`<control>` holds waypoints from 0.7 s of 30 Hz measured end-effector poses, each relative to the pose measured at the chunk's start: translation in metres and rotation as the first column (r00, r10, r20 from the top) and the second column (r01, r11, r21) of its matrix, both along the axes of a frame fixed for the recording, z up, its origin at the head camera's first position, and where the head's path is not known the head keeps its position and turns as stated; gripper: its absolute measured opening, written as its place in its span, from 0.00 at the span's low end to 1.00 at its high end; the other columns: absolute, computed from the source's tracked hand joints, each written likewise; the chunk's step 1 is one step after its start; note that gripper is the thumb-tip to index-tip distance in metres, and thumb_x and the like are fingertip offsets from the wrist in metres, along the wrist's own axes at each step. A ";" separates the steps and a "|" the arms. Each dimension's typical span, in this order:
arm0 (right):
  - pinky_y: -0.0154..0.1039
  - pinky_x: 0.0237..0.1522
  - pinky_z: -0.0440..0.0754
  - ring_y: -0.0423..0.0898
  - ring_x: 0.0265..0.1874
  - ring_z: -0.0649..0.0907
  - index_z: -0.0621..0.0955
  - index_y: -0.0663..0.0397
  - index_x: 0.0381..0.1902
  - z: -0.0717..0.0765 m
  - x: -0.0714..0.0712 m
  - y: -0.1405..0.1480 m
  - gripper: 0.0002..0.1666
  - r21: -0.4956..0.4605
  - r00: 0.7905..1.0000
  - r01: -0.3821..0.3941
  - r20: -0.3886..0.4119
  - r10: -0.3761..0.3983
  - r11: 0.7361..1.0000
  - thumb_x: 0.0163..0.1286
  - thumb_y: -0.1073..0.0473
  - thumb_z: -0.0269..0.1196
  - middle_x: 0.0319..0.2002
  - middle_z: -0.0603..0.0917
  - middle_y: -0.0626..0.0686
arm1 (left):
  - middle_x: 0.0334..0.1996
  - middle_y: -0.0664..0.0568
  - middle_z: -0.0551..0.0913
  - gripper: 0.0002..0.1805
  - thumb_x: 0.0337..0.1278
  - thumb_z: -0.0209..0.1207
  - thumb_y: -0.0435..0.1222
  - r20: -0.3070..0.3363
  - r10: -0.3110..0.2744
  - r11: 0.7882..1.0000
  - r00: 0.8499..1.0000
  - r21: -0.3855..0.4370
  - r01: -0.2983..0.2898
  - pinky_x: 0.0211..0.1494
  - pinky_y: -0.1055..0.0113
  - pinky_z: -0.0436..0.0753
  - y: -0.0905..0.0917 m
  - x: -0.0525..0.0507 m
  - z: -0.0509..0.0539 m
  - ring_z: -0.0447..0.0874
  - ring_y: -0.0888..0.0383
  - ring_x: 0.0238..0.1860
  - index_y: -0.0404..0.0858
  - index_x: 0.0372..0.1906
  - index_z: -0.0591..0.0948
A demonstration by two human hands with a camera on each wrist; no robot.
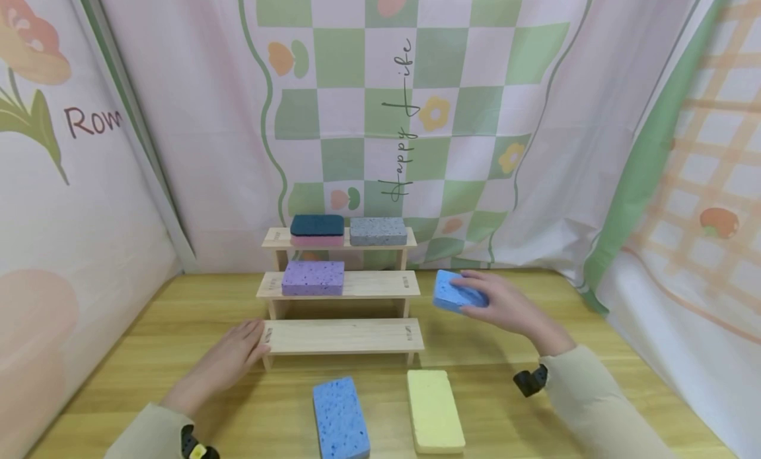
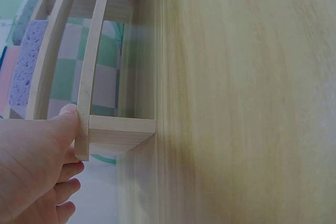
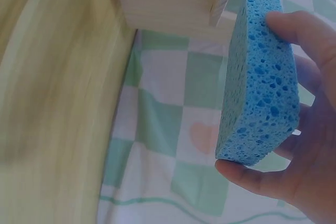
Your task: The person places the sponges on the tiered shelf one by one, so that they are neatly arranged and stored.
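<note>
My right hand (image 1: 502, 300) grips a blue sponge (image 1: 447, 290) in the air, just right of the three-step wooden shelf (image 1: 345, 335). In the right wrist view, the thumb and fingers hold opposite edges of this pitted blue sponge (image 3: 268, 77). At the shelf's lowest step, my left hand (image 1: 228, 353) holds the left end. The left wrist view shows its thumb (image 2: 67, 116) against the board's edge, with the other fingers curled beside it. A purple sponge (image 1: 313, 278) sits on the left of the middle step.
On the top step are a pink sponge with a dark green pad (image 1: 318, 229) and a grey sponge (image 1: 378, 231). Another blue sponge (image 1: 341, 418) and a yellow sponge (image 1: 435, 411) lie on the wooden table (image 1: 493, 406) before the shelf. Curtains (image 1: 220, 115) hang behind and at both sides.
</note>
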State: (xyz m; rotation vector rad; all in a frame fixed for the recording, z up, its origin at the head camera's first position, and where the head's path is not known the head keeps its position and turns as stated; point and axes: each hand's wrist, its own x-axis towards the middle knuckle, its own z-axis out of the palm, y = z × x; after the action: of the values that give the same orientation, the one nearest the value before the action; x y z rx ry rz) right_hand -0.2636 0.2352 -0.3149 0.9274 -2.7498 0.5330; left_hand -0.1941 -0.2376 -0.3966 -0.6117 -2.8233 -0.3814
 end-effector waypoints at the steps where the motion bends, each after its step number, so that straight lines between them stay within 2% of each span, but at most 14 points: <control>1: 0.63 0.53 0.67 0.67 0.57 0.67 0.73 0.56 0.60 0.001 -0.001 -0.003 0.32 0.003 1.000 -0.003 0.002 0.003 1.000 0.61 0.50 0.64 0.61 0.68 0.65 | 0.58 0.27 0.65 0.27 0.67 0.50 0.39 -0.001 0.000 1.000 1.000 -0.001 0.000 0.63 0.44 0.59 0.000 0.000 0.000 0.60 0.33 0.61 0.18 0.58 0.66; 9: 0.61 0.53 0.68 0.65 0.58 0.66 0.73 0.54 0.61 0.007 -0.005 -0.025 0.31 0.024 0.999 -0.044 0.011 0.044 0.999 0.61 0.51 0.64 0.62 0.67 0.64 | 0.58 0.27 0.66 0.27 0.66 0.51 0.38 -0.014 0.001 1.000 1.000 0.000 -0.001 0.63 0.43 0.59 0.001 0.001 0.000 0.61 0.32 0.60 0.18 0.57 0.66; 21: 0.59 0.54 0.69 0.62 0.60 0.65 0.73 0.51 0.61 0.012 -0.014 -0.054 0.31 0.039 0.995 -0.104 0.005 0.104 0.994 0.62 0.49 0.63 0.63 0.66 0.62 | 0.59 0.27 0.64 0.27 0.67 0.49 0.39 0.009 0.007 1.000 1.000 0.011 -0.007 0.64 0.44 0.57 0.001 0.002 0.002 0.59 0.33 0.61 0.18 0.58 0.65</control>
State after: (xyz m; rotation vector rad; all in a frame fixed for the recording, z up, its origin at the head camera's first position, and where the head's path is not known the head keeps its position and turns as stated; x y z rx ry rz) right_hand -0.2772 0.1814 -0.3027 1.0844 -2.7355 0.4985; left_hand -0.1922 -0.2363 -0.3944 -0.5990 -2.8294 -0.3997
